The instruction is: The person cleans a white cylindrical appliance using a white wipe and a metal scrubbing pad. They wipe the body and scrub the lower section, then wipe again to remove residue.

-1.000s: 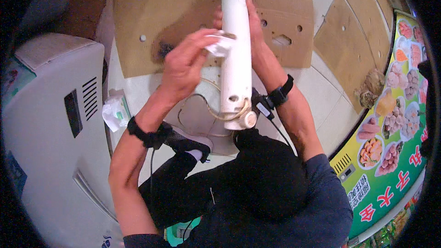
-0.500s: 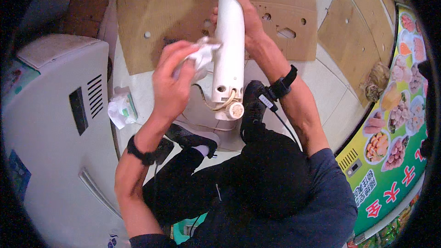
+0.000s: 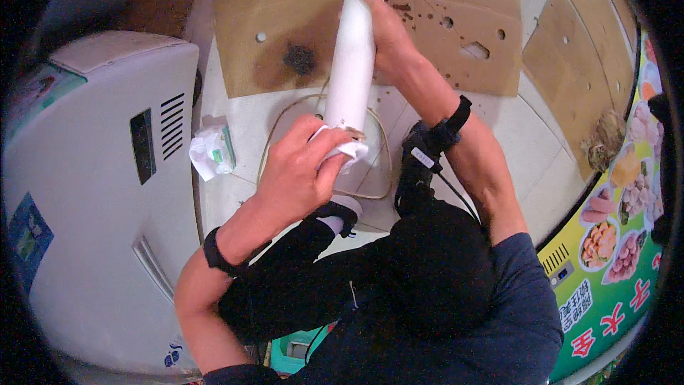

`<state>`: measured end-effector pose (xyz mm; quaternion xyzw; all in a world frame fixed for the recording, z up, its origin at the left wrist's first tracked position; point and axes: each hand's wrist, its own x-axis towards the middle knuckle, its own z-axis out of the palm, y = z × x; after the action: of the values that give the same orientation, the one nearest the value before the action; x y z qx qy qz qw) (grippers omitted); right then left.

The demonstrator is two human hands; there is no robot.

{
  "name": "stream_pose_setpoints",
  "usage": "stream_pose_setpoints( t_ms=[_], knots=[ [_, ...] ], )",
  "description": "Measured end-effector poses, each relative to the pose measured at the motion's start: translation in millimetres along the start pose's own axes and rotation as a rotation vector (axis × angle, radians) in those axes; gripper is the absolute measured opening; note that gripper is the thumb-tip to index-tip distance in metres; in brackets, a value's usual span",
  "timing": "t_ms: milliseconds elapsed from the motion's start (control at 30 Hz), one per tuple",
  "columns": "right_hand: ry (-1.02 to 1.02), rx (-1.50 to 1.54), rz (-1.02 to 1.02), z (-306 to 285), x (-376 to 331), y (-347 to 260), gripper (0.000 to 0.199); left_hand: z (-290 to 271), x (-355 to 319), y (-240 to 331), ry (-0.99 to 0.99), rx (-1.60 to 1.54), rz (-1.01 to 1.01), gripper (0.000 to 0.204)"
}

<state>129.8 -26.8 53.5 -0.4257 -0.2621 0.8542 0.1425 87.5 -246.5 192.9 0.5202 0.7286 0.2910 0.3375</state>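
Observation:
A long white cylindrical appliance housing (image 3: 351, 57) stretches away from me, tilted slightly, its far end near the top of the view. Round its upper part my right hand (image 3: 388, 25) is closed, thumb lying along the front. My left hand (image 3: 296, 164) pinches a crumpled white tissue (image 3: 350, 155) against the near end of the housing, covering most of that end. A thin pale cord (image 3: 389, 164) loops over the floor beneath it. The right hand's fingers are mostly hidden behind the housing.
Flattened cardboard (image 3: 285, 0) with holes and dark wet stains covers the floor ahead. A pale grey cabinet (image 3: 100, 121) stands at left, beside an opened tissue pack (image 3: 222, 148). At right is a freezer with food pictures (image 3: 630, 207). A teal plastic stool (image 3: 286, 361) shows below.
My left hand and the tissue have moved down to the housing's near end, now hiding the knob there. The housing tilts slightly more, and the whole view has shifted.

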Motion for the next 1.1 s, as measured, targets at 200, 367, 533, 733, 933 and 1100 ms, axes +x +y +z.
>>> stream_pose_setpoints(
  t_ms=[200, 367, 533, 733, 933, 1100],
  knots=[
    [0.031, -0.019, -0.067, 8.0, -1.7, -2.9, 0.047, -11.0, -10.2, -14.0, 0.027, -0.132, 0.008, 0.025],
    [-0.01, 0.022, -0.043, 0.6, -0.1, -1.3, 0.049, 3.7, 2.6, -17.7, -0.022, -0.01, 0.042, 0.022],
    [0.054, -0.154, -0.015, -1.6, 0.9, 1.3, 0.047, -17.6, 9.0, -26.6, 0.181, -0.43, -0.606, 0.029],
    [0.036, -0.141, -0.034, -0.2, 0.0, -4.3, 0.051, -43.9, -33.3, -22.8, -0.096, -0.498, -0.347, 0.039],
    [0.047, -0.057, -0.076, 4.7, 2.3, 4.2, 0.047, 5.0, -13.8, -18.0, -0.022, -0.12, -0.031, 0.027],
    [0.065, -0.073, -0.044, 4.6, 7.0, 7.1, 0.043, -1.2, -18.0, -16.9, 0.012, -0.117, -0.034, 0.028]
  ],
)
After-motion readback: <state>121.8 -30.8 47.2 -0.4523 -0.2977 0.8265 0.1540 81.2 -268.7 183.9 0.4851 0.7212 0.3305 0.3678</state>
